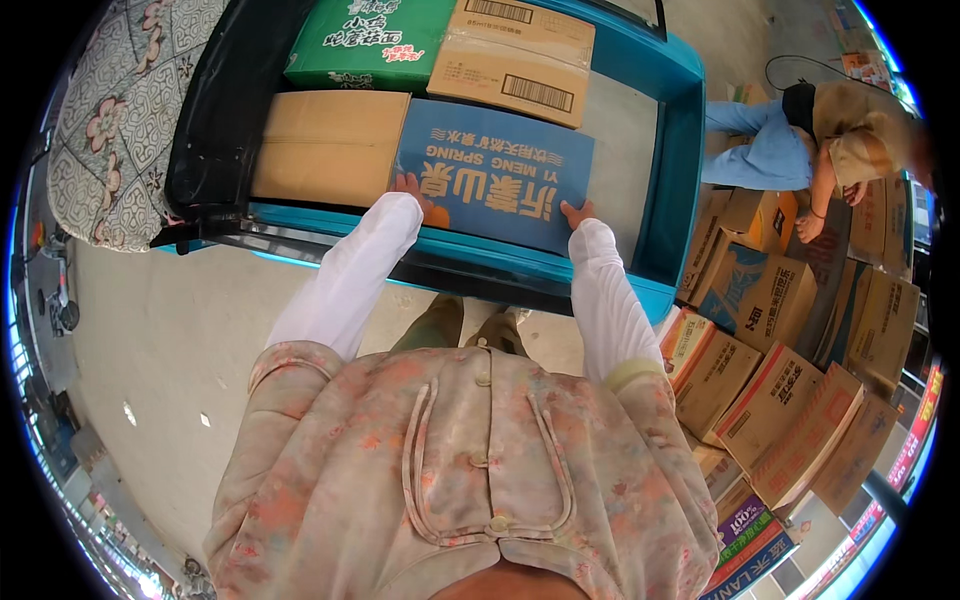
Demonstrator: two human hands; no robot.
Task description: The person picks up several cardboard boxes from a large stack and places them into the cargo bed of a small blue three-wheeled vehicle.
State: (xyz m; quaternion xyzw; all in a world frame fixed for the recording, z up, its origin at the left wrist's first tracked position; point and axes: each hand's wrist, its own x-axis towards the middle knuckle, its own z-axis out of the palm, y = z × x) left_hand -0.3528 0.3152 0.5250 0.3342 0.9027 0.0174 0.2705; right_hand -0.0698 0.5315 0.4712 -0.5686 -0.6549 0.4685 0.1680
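Observation:
A blue cardboard box with printed characters point(491, 165) lies in the teal cargo bed point(679, 150) of a vehicle. My left hand point(412, 189) rests at its left end, beside a plain brown carton point(330, 146). At the box's right near corner is my right hand point(576, 214), fingers on its edge. Both hands touch the box between them; part of each is hidden by white sleeves. Behind the blue box stand a green printed box point(371, 41) and a brown carton with barcodes point(514, 60).
A patterned padded seat point(120, 120) adjoins the bed at the left. To the right, a person in blue jeans point(765, 142) bends over a large pile of cartons point(780, 300). The bed's near side wall point(480, 251) runs just before my body.

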